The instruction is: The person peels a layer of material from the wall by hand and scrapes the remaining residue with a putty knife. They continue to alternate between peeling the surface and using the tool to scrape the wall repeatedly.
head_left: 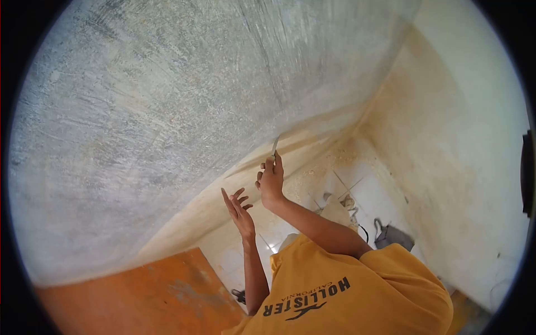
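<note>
My right hand (271, 181) is closed around a scraper (275, 146) with a thin, narrow blade. The blade's tip touches the wall (167, 100) at the lower edge of its grey, scraped-looking surface, where a cream-coloured band begins. To the left and a little lower, my left hand (240, 211) is raised near the cream band, its fingers spread and nothing in it. Both arms reach up from a yellow shirt with dark lettering.
An orange surface (151, 296) with worn patches stands at the lower left. A stained wall (446, 151) meets the grey one in a corner at the right. On the white tiled floor (365, 192) lie a dark grey bag-like item (393, 238) and some small debris.
</note>
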The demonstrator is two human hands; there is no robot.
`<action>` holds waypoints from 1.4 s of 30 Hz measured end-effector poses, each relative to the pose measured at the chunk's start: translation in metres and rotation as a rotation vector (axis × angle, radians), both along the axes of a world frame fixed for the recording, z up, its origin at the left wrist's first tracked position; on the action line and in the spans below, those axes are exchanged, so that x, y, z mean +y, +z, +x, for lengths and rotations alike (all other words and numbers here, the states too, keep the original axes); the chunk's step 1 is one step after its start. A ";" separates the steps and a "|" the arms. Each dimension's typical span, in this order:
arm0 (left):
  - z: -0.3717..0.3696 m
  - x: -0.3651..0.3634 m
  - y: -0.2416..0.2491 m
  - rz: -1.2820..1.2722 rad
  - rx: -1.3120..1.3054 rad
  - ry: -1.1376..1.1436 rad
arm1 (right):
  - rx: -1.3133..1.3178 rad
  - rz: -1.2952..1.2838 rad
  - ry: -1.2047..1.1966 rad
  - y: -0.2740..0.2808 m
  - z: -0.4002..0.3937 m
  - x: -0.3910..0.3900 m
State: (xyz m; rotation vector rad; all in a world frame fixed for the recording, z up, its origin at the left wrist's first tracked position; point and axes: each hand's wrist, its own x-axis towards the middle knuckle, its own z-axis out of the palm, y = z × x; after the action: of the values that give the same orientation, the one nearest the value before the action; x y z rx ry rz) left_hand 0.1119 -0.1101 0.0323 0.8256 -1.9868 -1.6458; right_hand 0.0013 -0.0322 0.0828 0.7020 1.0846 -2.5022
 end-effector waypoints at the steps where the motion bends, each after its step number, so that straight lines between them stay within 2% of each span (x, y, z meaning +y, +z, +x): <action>1: 0.000 -0.010 0.004 -0.027 0.007 -0.026 | 0.011 0.014 -0.029 0.003 -0.003 -0.005; 3: 0.002 -0.027 0.006 -0.064 0.031 -0.060 | -0.022 0.055 -0.086 -0.009 -0.017 -0.003; 5: 0.011 -0.036 0.005 -0.104 0.039 -0.095 | -0.022 0.094 -0.153 -0.052 -0.036 0.004; 8: 0.008 -0.042 0.015 -0.204 0.054 -0.167 | -0.031 0.023 -0.148 -0.042 -0.030 0.015; 12: -0.003 -0.039 0.021 -0.351 0.072 -0.227 | 0.016 -0.077 -0.016 -0.028 -0.008 0.014; 16: -0.007 -0.036 0.022 -0.475 0.120 -0.272 | 0.061 -0.001 -0.057 -0.033 0.003 0.006; 19: -0.006 -0.032 0.022 -0.551 0.099 -0.259 | 0.037 -0.006 -0.106 -0.035 -0.005 0.005; 21: -0.006 -0.030 0.019 -0.619 0.121 -0.239 | -0.002 0.039 -0.173 -0.054 -0.027 0.014; 23: -0.008 -0.028 0.021 -0.697 0.149 -0.213 | 0.044 -0.039 -0.139 -0.075 -0.039 0.028; 26: -0.016 -0.021 0.026 -0.813 0.152 -0.181 | 0.033 -0.039 -0.066 -0.053 -0.018 0.022; 29: -0.029 -0.015 0.022 -0.891 0.118 -0.153 | 0.053 -0.107 -0.008 -0.049 -0.016 0.032; 35: -0.054 -0.002 0.013 -0.978 0.148 -0.160 | 0.084 -0.002 -0.085 -0.044 -0.015 0.025; 37: -0.062 -0.002 0.008 -1.034 0.167 -0.156 | 0.075 -0.031 -0.162 -0.088 -0.057 0.047; 39: -0.068 -0.003 -0.005 -1.031 0.058 -0.162 | 0.060 -0.042 -0.162 -0.109 -0.065 0.059; 41: -0.085 -0.010 -0.022 -1.027 -0.021 -0.161 | 0.063 -0.040 -0.112 -0.102 -0.061 0.062; 42: -0.089 -0.018 -0.035 -1.018 -0.064 -0.159 | -0.002 -0.013 -0.110 -0.068 -0.042 0.054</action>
State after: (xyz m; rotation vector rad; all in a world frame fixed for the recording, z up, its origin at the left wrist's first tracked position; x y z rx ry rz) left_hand 0.0231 -0.1283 -0.0024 0.3199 -2.5429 -0.4715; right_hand -0.0406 0.0222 0.0144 0.7796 1.0546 -2.5976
